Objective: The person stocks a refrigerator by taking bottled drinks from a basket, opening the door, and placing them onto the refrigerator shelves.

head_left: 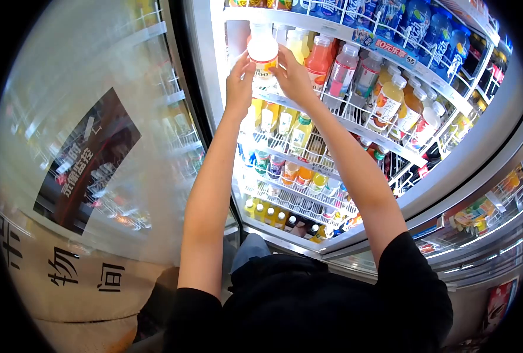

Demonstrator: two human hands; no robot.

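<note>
Both my hands are raised to the second shelf from the top of a lit drinks cooler. Between them stands an upright bottle (264,63) with a yellow-orange label and a top washed out by glare. My left hand (239,79) has its fingers closed round the bottle's left side. On the right side, my right hand (291,72) holds the same bottle with curved fingers. Just right of it on the shelf are a pale yellow bottle (297,44) and a red-orange bottle (318,59).
An open glass door (114,35) with a dark sticker (89,162) fills the left. Blue bottles (417,20) line the top shelf at the right. Lower wire shelves hold more drinks, such as a green-capped bottle (300,130). The cooler's frame (485,159) curves along the right.
</note>
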